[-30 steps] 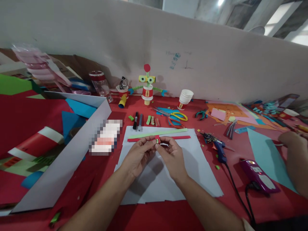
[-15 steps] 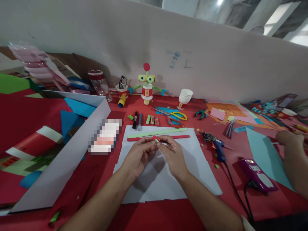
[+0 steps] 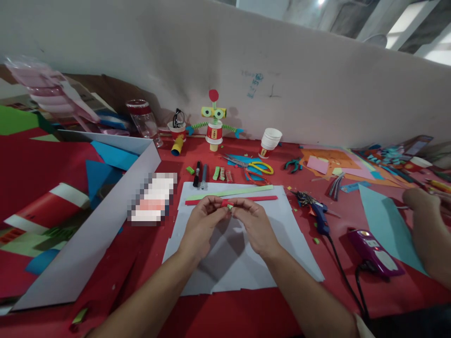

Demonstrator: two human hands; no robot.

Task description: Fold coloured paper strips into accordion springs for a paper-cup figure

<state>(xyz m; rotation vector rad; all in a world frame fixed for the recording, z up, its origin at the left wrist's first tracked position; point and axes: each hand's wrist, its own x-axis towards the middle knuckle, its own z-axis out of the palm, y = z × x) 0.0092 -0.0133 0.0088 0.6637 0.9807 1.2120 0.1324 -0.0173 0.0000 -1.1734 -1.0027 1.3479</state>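
Note:
Between my fingertips is a small folded piece of red and green paper (image 3: 228, 204), partly covered by the fingers. My left hand (image 3: 200, 226) pinches it from one side and my right hand (image 3: 256, 226) from the other. Both hands are above a white sheet (image 3: 232, 270). Just beyond them, a light green paper strip (image 3: 243, 191) and a red paper strip (image 3: 262, 198) lie across the top of that sheet. Several pleated paper springs (image 3: 222, 173) and two pens (image 3: 200, 175) lie behind the sheet.
A paper-cup figure (image 3: 214, 131) and stacked cups (image 3: 270, 141) stand at the back. Yellow-handled scissors (image 3: 259, 166) lie in front of them. A glue gun (image 3: 320, 218) and a purple power socket (image 3: 376, 253) are on the right, near another person's arm (image 3: 428, 230). A box (image 3: 91, 230) stands left.
The red and green paper has tilted slightly between my fingers, and both hands have shifted a little. The camera view has moved slightly. Nothing has been put down.

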